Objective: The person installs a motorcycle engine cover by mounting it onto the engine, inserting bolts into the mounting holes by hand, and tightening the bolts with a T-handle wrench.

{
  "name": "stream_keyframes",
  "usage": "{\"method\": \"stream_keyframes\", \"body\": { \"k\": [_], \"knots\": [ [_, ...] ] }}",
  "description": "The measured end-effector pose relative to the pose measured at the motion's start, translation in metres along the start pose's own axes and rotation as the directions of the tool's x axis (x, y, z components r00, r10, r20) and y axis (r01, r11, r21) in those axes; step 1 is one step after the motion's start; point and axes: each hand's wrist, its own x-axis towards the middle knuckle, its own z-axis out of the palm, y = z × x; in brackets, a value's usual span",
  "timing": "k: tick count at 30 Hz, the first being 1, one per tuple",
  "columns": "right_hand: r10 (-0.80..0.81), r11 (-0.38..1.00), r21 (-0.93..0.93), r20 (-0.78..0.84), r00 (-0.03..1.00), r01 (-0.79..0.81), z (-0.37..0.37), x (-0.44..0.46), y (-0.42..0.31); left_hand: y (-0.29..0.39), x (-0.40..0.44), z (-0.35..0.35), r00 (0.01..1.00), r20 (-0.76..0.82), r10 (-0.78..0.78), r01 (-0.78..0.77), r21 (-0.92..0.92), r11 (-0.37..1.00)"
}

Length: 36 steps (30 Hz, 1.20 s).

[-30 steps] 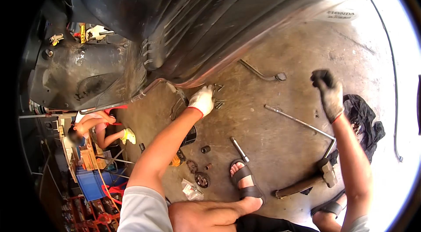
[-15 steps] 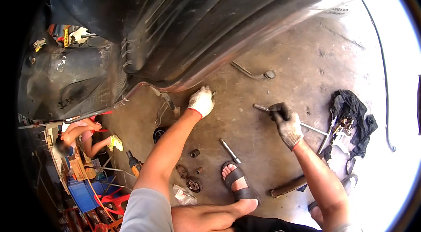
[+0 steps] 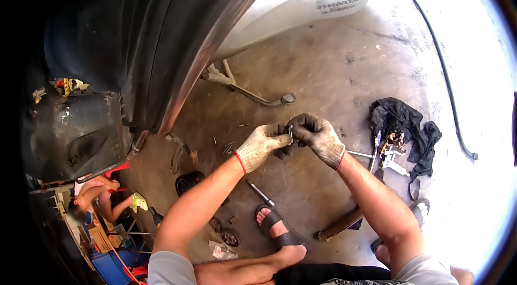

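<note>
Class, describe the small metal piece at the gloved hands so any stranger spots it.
From the dark vehicle panel at upper left, go down and right to the gloved left hand and right hand. Between them is the small shiny metal piece, held, whereas the loose metal bits nearby lie on the floor.

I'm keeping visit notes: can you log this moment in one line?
left grip: at small metal part | right grip: at same part | holder: unclear | floor: loose metal pieces, black cloth

Scooter point(image 3: 177, 42) cut off by the top edge, metal piece point(image 3: 291, 132) below it mostly hidden between my left hand point(image 3: 260, 147) and right hand point(image 3: 320, 140), wooden handle point(image 3: 336, 226) farther below the scooter partly behind my forearm point(image 3: 385, 204)
</note>
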Motion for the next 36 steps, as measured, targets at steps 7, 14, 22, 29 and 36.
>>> {"method": "stream_keyframes", "body": {
  "k": [7, 14, 22, 29, 36],
  "knots": [
    [-0.026, 0.988, 0.149, -0.109, 0.994, 0.042, -0.024, -0.008, 0.008, 0.009, 0.016, 0.029, 0.999, -0.014, 0.029, -0.028, 0.022, 0.999],
    [-0.25, 0.964, -0.143, -0.198, 0.948, 0.224, -0.034, -0.015, -0.014, 0.018, 0.033, 0.047, 0.999, -0.036, 0.029, -0.028, 0.02, 0.999],
    [-0.44, 0.833, -0.027, -0.638, 0.632, 0.553, -0.122, 0.003, -0.127, 0.024, 0.03, 0.066, 0.997, -0.072, 0.026, -0.021, 0.069, 0.997],
    [-0.577, 0.77, -0.178, -0.605, 0.549, 0.613, -0.153, 0.041, -0.223, 0.015, 0.03, 0.063, 0.998, -0.064, 0.007, 0.0, 0.099, 0.995],
    [-0.666, 0.732, -0.391, -0.583, 0.465, 0.558, -0.166, 0.073, -0.228, 0.013, 0.028, 0.065, 0.998, -0.056, -0.033, 0.038, 0.085, 0.996]
  ]
}}
